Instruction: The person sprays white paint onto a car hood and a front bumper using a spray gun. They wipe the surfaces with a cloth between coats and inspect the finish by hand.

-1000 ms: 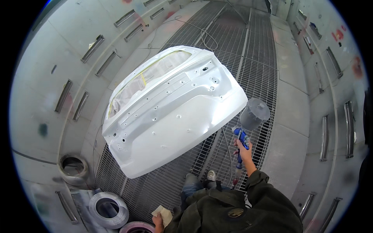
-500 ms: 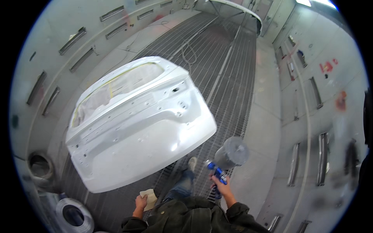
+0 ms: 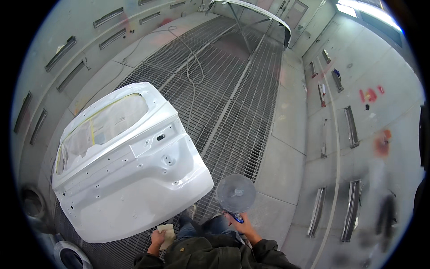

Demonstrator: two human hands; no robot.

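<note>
A white car tailgate (image 3: pixel 117 206) lies tilted in front of me on the left, its window opening covered with masking sheet (image 3: pixel 109 122) and edged with yellow tape. Low near its front edge, my left hand (image 3: pixel 156 237) is closed on a folded cream cloth (image 3: pixel 167 236). My right hand (image 3: pixel 244 223) grips a blue spray gun (image 3: pixel 238 218) close to my body, right of the tailgate and apart from it. The gun's big translucent grey cup (image 3: pixel 236 193) points up toward me and hides most of the gun, including its nozzle.
Metal floor grating (image 3: pixel 215 85) runs away from me, with a loose hose (image 3: pixel 195 67) across it. A white curved panel on a stand (image 3: pixel 251 10) is at the far end. Ring-shaped objects (image 3: pixel 71 256) lie at lower left. Slotted walls rise on both sides, the right one (image 3: pixel 371 148) paint-marked.
My right hand has drawn the spray gun back toward my body, and its cup now hides more of it. The view has shifted, so the tailgate sits lower and farther left. Both holds persist.
</note>
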